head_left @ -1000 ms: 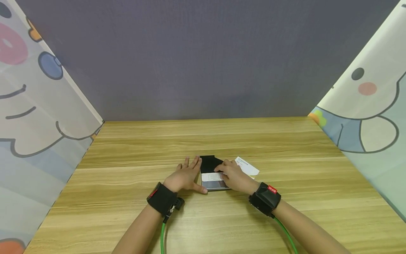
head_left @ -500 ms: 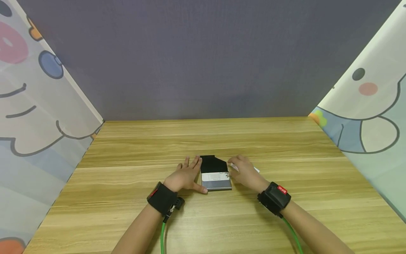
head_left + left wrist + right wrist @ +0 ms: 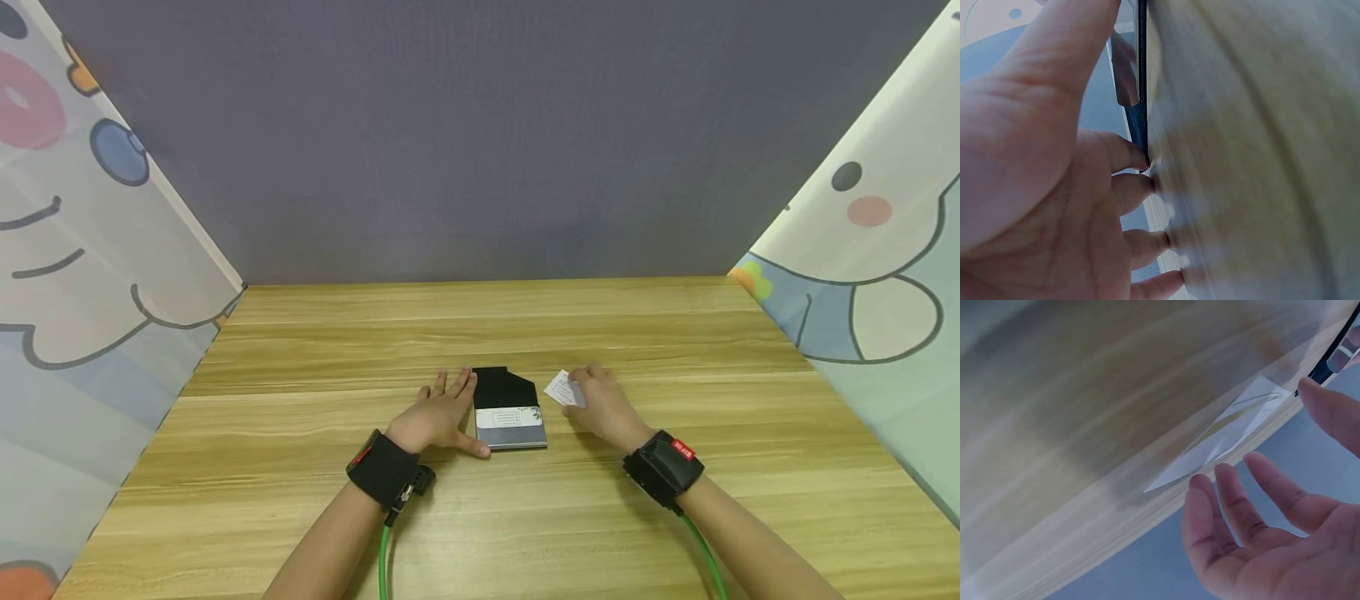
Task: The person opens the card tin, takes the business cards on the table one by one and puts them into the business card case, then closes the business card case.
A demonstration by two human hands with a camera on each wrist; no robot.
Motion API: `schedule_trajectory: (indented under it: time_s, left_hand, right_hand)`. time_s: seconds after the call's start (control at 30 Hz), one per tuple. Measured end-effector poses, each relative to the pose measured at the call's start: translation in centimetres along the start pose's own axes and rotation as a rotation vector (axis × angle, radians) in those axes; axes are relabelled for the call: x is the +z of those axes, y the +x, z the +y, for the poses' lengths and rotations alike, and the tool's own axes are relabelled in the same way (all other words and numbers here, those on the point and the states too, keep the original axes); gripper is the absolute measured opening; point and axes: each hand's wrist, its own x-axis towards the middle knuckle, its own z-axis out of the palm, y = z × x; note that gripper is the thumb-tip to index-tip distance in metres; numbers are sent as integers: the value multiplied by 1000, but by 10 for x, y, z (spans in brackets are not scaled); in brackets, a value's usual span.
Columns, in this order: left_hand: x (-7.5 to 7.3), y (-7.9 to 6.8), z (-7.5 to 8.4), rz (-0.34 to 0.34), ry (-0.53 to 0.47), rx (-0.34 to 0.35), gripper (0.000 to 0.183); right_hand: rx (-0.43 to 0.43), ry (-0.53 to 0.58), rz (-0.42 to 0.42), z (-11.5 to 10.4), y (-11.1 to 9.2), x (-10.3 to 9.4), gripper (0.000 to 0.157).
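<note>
An open business card case (image 3: 510, 437) lies on the table, its black flap (image 3: 501, 388) spread away from the person. A white printed card (image 3: 531, 416) shows across its grey lower half. Along the case's left side rests my left hand (image 3: 438, 417), fingers spread, thumb at the near corner and index finger by the far corner. To the right of the case, a loose white business card (image 3: 561, 388) lies flat on the table, partly hidden in the head view by my right hand (image 3: 606, 408). In the right wrist view the bent fingers (image 3: 1229, 487) are at the card's edge, with the thumb apart from them.
The wooden table (image 3: 300, 350) reaches back to a dark grey panel (image 3: 480, 150). Cartoon-printed sheets (image 3: 885, 250) stand on both sides. Each wrist wears a black strap (image 3: 663, 468) with a green cable running toward the person.
My right hand has left the card case and moved right, over the loose business card, uncovering the case's right side. The left hand has stayed in place.
</note>
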Motion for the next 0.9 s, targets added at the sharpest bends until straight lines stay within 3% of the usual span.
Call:
schedule_trajectory:
  time_s: [0.9]
  left_hand:
    - [0, -1, 0, 8, 8, 0, 114]
  right_hand:
    - [86, -14, -31, 8, 4, -3, 57]
